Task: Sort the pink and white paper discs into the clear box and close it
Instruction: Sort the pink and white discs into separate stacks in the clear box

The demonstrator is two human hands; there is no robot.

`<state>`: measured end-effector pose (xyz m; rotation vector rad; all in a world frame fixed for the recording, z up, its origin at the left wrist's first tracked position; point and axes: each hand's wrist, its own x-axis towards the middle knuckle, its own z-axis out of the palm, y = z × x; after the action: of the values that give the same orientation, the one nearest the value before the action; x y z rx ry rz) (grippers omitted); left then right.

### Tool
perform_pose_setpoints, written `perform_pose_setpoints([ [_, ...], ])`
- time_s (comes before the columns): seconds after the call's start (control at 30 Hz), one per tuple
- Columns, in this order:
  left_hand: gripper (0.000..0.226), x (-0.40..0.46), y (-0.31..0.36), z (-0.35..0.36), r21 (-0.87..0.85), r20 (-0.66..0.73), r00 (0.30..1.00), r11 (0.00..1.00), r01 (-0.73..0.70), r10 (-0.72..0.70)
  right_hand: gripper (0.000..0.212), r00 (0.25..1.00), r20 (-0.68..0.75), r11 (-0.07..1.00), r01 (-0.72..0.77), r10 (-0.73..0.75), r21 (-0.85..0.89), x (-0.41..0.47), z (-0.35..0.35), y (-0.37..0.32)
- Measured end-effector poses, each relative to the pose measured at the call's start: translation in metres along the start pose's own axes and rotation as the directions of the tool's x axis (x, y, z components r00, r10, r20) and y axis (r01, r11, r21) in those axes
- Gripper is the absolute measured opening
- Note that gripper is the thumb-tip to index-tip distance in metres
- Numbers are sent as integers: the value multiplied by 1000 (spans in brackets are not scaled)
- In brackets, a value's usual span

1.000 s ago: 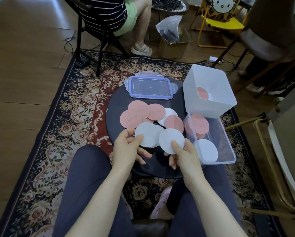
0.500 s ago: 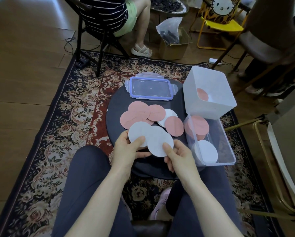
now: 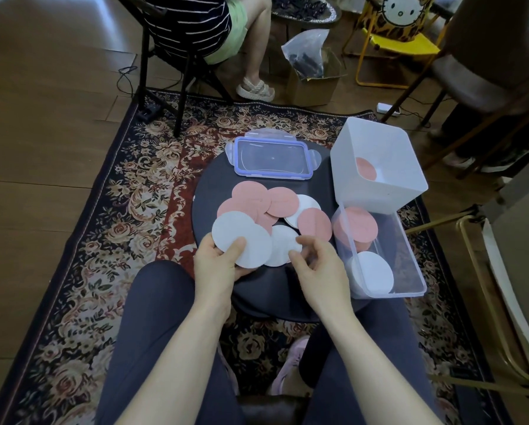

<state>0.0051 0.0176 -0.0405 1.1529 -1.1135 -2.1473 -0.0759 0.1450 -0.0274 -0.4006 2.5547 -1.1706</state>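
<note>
Left hand (image 3: 218, 265) pinches white discs (image 3: 241, 242), gathered by colour; right hand (image 3: 320, 265) hovers loose, empty, beside another; clear box (image 3: 409, 256) at right holds separate pink and white piles; lid (image 3: 272, 157) off.

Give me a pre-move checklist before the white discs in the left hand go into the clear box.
1. Left hand holds white discs: ok.
2. Right hand free to help: ok, its fingers hold nothing.
3. Clear box open: ok, lid lies apart at the table's far side.
4. White stack already in the box, near end: ok.
5. All loose discs gathered: not ok, pink discs remain on the table.
6. Count of discs held: cannot tell.
</note>
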Motion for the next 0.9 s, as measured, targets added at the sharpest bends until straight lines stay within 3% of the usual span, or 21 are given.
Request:
perform_pose_setpoints([
  [0.17,30,5,-2,-3,1,1,999,999,46,-46,52,999,-14,954,-43,41,-298,7,3,-8],
  [0.33,32,6,-2,-6,-53,12,999,998,46,-46,64,999,-9,932,-37,37,-361,4,13,-17],
  [0.67,32,5,-4,-6,-17,27,1000,1000,11,-10,36,988,36,962,-136,148,-235,10,-2,-14],
  [0.9,30,1,-4,-5,4,42,999,1000,-14,14,24,997,0,981,-71,72,-180,-6,-5,-7],
])
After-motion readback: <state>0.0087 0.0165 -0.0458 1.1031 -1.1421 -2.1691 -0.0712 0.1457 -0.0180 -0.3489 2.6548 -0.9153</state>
